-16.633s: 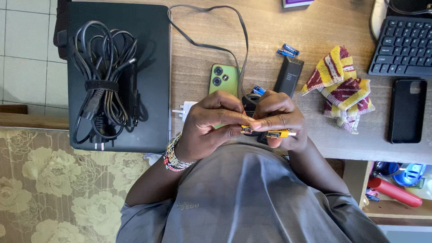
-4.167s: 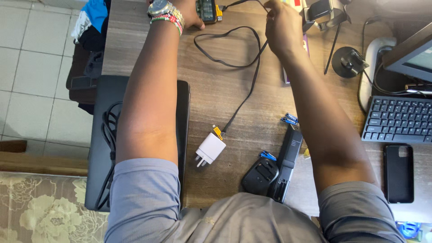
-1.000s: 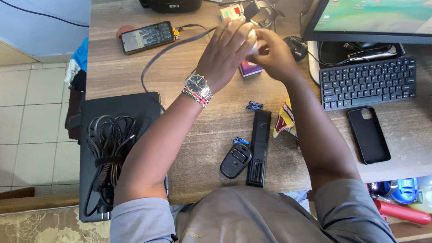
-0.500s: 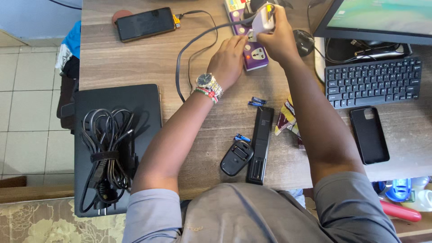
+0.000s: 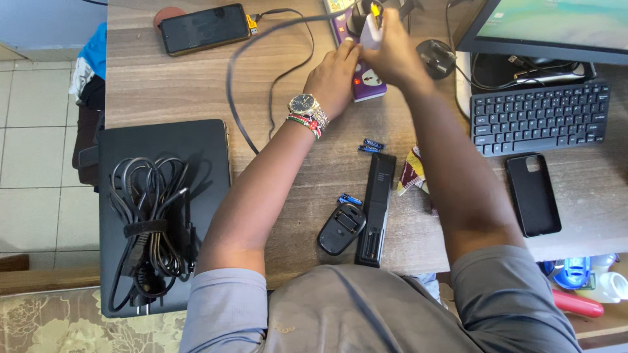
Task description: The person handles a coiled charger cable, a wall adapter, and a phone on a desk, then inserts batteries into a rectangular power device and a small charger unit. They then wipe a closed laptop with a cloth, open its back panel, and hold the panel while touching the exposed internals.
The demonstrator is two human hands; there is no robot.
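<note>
Hands both up at the far side of the desk (image 5: 170, 85): right hand (image 5: 391, 57) closed around a white charger plug (image 5: 371, 34), holding it over the purple power strip (image 5: 361, 72); left hand (image 5: 333, 75) lies flat, fingers pressing on the strip's near end, holding nothing. Dark cable (image 5: 261, 46) loops from the plug across the desk to a black phone (image 5: 201, 27) lying screen up at the far left. Closer in: black remote (image 5: 376, 209) with open battery bay, black mouse (image 5: 341, 229) just beside it, small blue batteries (image 5: 370, 146) near the remote's top. Closed laptop (image 5: 209, 150) at left carries a bundled power cord (image 5: 152, 229). Keyboard (image 5: 540, 117) and second black phone (image 5: 533, 195) sit at right.
</note>
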